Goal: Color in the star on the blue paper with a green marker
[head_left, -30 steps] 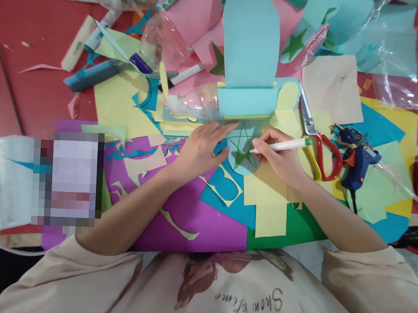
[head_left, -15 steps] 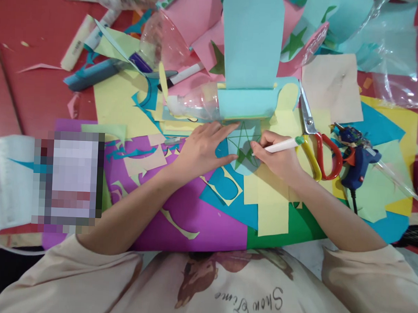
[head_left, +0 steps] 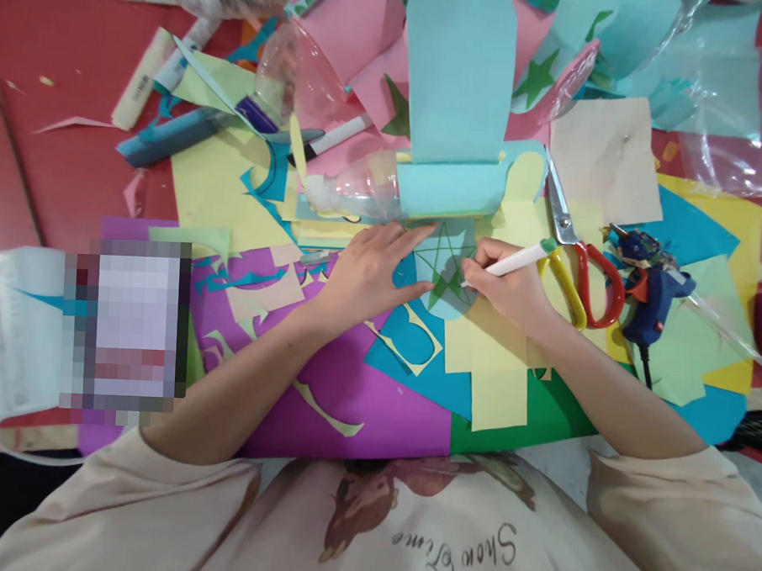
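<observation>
Gripping pen [head_left: 514, 259] in right fingers [head_left: 476, 273], tip on star [head_left: 443, 265]

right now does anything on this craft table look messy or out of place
Yes. Cut paper scraps lie in overlapping layers across the table. The scissors lie open beside the right hand, which holds a white pen on the star drawing. The left hand presses that paper flat.

Single head cam, looks fwd & steeply down, close over red table [head_left: 58, 162] w/ paper clutter.
</observation>
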The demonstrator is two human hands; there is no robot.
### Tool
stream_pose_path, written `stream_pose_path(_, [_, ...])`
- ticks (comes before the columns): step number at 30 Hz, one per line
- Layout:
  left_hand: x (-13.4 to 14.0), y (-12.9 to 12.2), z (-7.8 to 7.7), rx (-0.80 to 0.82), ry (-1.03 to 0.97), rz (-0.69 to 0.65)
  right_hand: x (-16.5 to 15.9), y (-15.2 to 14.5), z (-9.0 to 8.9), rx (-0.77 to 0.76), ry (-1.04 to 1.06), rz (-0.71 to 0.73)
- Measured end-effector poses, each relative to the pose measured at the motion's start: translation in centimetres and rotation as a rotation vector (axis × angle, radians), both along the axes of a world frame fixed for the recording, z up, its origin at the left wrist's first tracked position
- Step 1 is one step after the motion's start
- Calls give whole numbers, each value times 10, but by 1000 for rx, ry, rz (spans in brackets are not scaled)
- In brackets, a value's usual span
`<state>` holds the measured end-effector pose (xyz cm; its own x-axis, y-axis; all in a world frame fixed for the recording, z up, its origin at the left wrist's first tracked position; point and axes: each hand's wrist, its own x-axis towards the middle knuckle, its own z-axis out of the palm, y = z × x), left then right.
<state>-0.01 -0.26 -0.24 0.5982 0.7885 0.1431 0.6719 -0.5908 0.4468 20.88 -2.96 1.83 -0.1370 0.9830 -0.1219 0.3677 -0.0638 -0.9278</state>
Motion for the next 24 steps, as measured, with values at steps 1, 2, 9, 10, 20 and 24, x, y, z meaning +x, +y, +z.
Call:
stream_pose_path(1, [0, 0, 0, 2, -2, 6, 0, 0, -1, 8, 7, -4])
stream_pose_path(2, [0, 0, 0, 3, -6, 12, 0, 0, -1, 20, 12, -6])
stream_pose_path(9, [0, 0, -1, -14, -44, 35, 0, -3, -2, 40, -10, 6])
stream_pose_path(10, [0, 0, -1, -13, -40, 34, 0, -3, -1, 32, -16, 5])
stream_pose_path(20, [-1, 0, -2, 7, -21, 26, -1, -2, 0, 42, -68, 52])
stream_pose_path(24, [-1, 1, -2, -5, -29, 23, -1, -2, 1, -11, -36, 41])
